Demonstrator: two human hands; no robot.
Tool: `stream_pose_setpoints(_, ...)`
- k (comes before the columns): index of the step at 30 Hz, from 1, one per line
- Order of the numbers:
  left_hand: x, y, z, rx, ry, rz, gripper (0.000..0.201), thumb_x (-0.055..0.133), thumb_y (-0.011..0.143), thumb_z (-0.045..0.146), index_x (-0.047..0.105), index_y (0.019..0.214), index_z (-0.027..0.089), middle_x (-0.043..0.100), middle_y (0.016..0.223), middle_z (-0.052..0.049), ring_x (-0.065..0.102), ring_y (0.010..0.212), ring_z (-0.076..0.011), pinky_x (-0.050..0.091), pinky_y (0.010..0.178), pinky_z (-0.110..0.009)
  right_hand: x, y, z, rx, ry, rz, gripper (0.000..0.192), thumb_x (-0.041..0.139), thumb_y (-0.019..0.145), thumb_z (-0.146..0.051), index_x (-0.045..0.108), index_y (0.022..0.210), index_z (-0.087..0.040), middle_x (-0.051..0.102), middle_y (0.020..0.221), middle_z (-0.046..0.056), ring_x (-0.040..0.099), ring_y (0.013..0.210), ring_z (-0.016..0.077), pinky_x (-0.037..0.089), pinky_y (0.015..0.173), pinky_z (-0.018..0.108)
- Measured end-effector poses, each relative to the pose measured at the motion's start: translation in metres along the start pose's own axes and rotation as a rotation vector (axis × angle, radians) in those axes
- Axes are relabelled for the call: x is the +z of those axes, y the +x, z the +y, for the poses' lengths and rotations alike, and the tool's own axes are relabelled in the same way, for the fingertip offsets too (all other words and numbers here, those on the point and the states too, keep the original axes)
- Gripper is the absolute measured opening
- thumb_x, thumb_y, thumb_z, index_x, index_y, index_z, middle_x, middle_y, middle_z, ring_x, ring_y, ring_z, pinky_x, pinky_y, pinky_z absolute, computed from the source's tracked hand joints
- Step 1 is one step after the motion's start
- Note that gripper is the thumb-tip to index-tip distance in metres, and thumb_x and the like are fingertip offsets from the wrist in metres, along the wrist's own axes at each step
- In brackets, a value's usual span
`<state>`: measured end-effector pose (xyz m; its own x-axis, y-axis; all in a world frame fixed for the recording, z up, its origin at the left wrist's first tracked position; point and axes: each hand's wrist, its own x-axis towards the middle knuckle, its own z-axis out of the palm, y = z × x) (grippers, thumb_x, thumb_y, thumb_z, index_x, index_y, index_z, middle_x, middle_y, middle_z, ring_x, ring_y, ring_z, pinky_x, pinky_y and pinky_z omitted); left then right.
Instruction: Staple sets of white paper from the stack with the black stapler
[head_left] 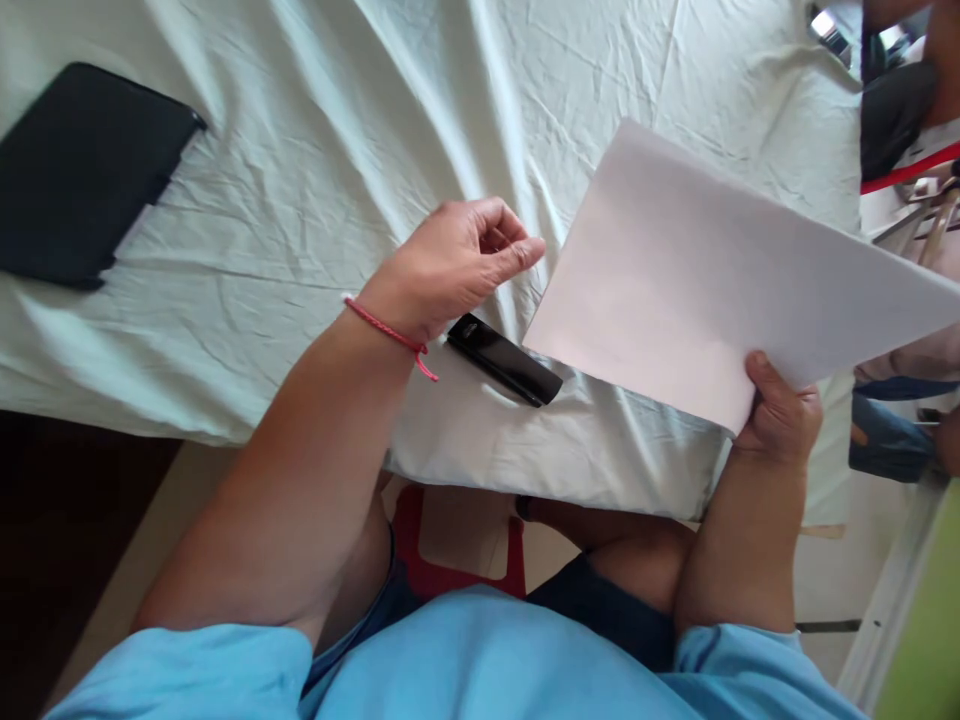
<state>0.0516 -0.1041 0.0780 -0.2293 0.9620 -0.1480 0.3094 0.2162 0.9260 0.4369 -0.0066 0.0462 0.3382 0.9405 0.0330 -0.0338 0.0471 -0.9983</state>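
My right hand (pixel 781 408) grips white paper (pixel 694 270) by its near edge, thumb on top and the other fingers hidden beneath. The paper is held tilted above the cloth-covered table. My left hand (pixel 469 255) hovers left of the paper's edge, a small gap away. Its fingers are curled in and the thumb tip lies close to them, with nothing visible between. Just below that hand, a black stapler (pixel 504 360) lies slantwise on the cloth.
A pale green cloth (pixel 337 130) with folds covers the table. At the left lies a flat black case or tray (pixel 90 175). A shiny object (pixel 831 32) sits at the far right corner. Other people's limbs show beyond the right edge. A red stool (pixel 457 580) is below.
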Motion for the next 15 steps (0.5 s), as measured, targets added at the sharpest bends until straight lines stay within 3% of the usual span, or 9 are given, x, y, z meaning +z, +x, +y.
stream_pose_setpoints(3,0.006,0.004,-0.002,-0.01,-0.066,-0.175,0.027,0.081,0.095,0.041,0.078,0.114,0.022,0.083,0.11,-0.007,0.077,0.109,-0.028,0.06,0.092,-0.039,0.003,-0.004,0.002,-0.02,0.003,-0.009,0.053,0.109,0.052,-0.028,0.083,0.096,-0.017,0.088,0.114,0.007,0.084,0.108,0.0228,0.075,0.105,0.037)
stream_pose_setpoints(5,0.009,0.005,0.0,-0.026,-0.043,-0.291,0.015,0.078,0.094,0.034,0.077,0.101,0.021,0.08,0.102,-0.006,0.077,0.102,-0.0267,0.058,0.089,-0.039,0.005,-0.005,0.004,-0.031,-0.004,-0.016,0.053,0.109,0.053,-0.03,0.084,0.098,-0.019,0.088,0.111,0.004,0.084,0.107,0.0209,0.075,0.105,0.035)
stream_pose_setpoints(6,0.009,0.005,0.002,-0.038,-0.019,-0.304,0.012,0.076,0.095,0.032,0.073,0.092,0.02,0.077,0.095,-0.006,0.075,0.097,-0.0256,0.056,0.086,-0.039,0.006,-0.005,0.006,-0.035,-0.008,-0.022,0.053,0.109,0.053,-0.031,0.084,0.099,-0.019,0.088,0.11,0.003,0.083,0.108,0.0198,0.074,0.106,0.034)
stream_pose_setpoints(8,0.011,0.004,0.006,-0.068,0.037,-0.279,0.027,0.072,0.1,0.034,0.064,0.078,0.021,0.068,0.082,-0.004,0.069,0.086,-0.0226,0.052,0.082,-0.04,0.006,-0.004,0.009,-0.037,-0.027,-0.032,0.054,0.111,0.054,-0.035,0.085,0.099,-0.019,0.089,0.109,0.002,0.083,0.109,0.0188,0.072,0.108,0.032)
stream_pose_setpoints(12,0.013,0.002,0.011,-0.132,0.074,-0.224,0.051,0.063,0.112,0.048,0.05,0.069,0.022,0.05,0.071,-0.001,0.051,0.072,-0.0159,0.042,0.074,-0.038,0.006,-0.002,0.014,-0.014,-0.108,-0.022,0.055,0.113,0.054,-0.039,0.084,0.095,-0.016,0.089,0.106,0.006,0.083,0.103,0.0197,0.072,0.108,0.033)
stream_pose_setpoints(15,0.014,0.003,0.012,-0.128,-0.007,-0.232,0.034,0.073,0.105,0.037,0.058,0.078,0.021,0.058,0.076,-0.001,0.056,0.075,-0.0164,0.044,0.074,-0.036,0.004,0.0,0.015,-0.009,-0.096,-0.031,0.053,0.112,0.055,-0.038,0.084,0.094,-0.015,0.089,0.105,0.006,0.083,0.099,0.0179,0.073,0.104,0.03)
